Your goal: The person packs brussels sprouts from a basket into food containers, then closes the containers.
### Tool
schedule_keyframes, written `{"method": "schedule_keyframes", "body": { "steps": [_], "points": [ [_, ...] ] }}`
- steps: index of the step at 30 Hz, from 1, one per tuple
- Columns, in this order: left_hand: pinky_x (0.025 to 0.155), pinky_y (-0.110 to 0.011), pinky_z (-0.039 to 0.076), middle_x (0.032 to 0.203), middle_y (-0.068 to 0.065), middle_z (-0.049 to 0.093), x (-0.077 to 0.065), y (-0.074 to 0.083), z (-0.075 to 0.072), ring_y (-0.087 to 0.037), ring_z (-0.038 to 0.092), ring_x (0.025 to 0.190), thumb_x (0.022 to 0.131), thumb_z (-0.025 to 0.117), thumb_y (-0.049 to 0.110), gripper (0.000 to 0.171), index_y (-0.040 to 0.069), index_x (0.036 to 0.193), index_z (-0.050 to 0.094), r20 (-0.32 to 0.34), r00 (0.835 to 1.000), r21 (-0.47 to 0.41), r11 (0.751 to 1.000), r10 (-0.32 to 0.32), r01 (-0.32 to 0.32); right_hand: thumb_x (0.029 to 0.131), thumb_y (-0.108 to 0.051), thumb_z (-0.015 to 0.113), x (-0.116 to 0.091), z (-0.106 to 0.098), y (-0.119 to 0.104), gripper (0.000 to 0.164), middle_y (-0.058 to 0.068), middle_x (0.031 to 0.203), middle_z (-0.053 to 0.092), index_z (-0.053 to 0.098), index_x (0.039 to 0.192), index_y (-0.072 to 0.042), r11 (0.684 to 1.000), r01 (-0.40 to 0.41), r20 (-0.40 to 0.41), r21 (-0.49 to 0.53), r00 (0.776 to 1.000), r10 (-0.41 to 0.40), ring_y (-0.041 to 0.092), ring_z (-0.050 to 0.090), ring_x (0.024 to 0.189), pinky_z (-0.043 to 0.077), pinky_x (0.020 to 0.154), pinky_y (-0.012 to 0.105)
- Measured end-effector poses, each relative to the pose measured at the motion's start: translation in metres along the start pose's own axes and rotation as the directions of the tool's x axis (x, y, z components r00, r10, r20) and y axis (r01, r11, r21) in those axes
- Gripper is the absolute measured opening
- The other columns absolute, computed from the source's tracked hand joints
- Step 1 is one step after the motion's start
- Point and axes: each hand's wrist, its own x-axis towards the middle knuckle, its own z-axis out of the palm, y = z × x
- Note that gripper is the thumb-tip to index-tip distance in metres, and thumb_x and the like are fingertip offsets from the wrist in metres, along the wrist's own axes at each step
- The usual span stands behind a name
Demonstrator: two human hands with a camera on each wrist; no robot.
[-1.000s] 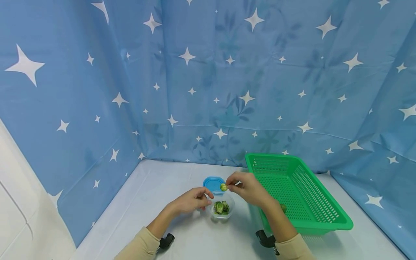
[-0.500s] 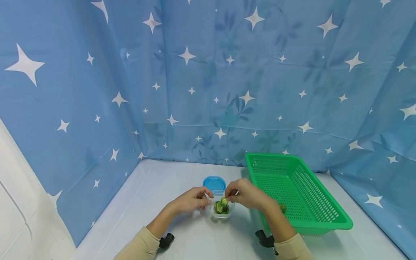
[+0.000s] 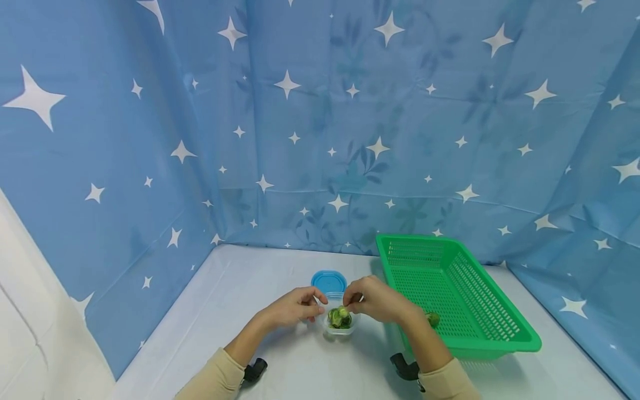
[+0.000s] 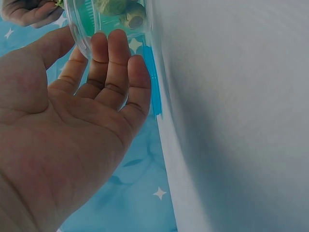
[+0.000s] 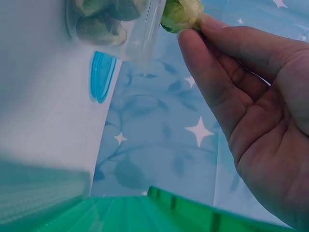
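Note:
My right hand [image 3: 375,298] pinches a Brussels sprout [image 5: 181,15] between thumb and forefinger, just above the rim of a small clear plastic container [image 3: 340,333]. Several other sprouts [image 5: 101,31] lie inside it, as the right wrist view shows. At the container's left side is my left hand [image 3: 295,307], its fingers loosely bent and spread. In the left wrist view the thumb and fingertips [image 4: 118,43] lie against or very near the container's rim and wall; whether they press on it I cannot tell.
A blue lid [image 3: 328,281] lies flat behind the container. To the right stands a large green perforated basket [image 3: 515,340] with at least one sprout [image 3: 433,319] in it, partly behind the right forearm. A blue star-patterned curtain [image 3: 320,122] hangs behind the white table [image 3: 260,266].
My right hand has moved down and slightly left with the sprout, from over the lid to the container's opening. The left hand has stayed in place.

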Motion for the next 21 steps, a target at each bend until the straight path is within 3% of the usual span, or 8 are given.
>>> {"method": "schedule_keyframes", "body": {
  "steps": [7, 15, 21],
  "points": [
    [0.079, -0.039, 0.055, 0.101, -0.027, 0.067, 0.0, 0.001, -0.001, -0.032, 0.068, 0.089, 0.106, 0.061, 0.024, 0.03, 0.003, 0.127, 0.064, 0.001, 1.0, 0.007, 1.0, 0.006, -0.006, 0.093, -0.002, 0.076, 0.006, 0.006, -0.005, 0.009, -0.004, 0.09, 0.074, 0.078, 0.095, -0.011, 1.0, 0.016, 0.008, -0.025, 1.0, -0.016, 0.002, 0.067, 0.082, 0.057, 0.074, 0.022],
    [0.078, -0.038, 0.057, 0.1, -0.028, 0.066, 0.001, 0.0, -0.001, -0.033, 0.068, 0.088, 0.106, 0.061, 0.024, 0.032, 0.0, 0.128, 0.062, 0.011, 1.0, 0.01, 1.0, 0.024, -0.025, 0.093, -0.003, 0.077, 0.006, 0.009, -0.006, 0.006, 0.003, 0.09, 0.076, 0.078, 0.096, -0.008, 0.997, 0.054, -0.028, -0.05, 0.998, -0.055, 0.003, 0.068, 0.083, 0.057, 0.075, 0.021],
    [0.08, -0.039, 0.057, 0.1, -0.029, 0.066, 0.001, 0.0, -0.001, -0.031, 0.068, 0.088, 0.106, 0.061, 0.025, 0.032, 0.001, 0.128, 0.062, 0.014, 1.0, 0.005, 1.0, 0.023, -0.023, 0.093, -0.003, 0.077, 0.008, 0.014, -0.006, 0.007, 0.002, 0.092, 0.076, 0.078, 0.096, -0.01, 0.995, 0.039, -0.028, -0.094, 0.999, -0.042, 0.003, 0.068, 0.085, 0.057, 0.076, 0.021]
  ]
}}
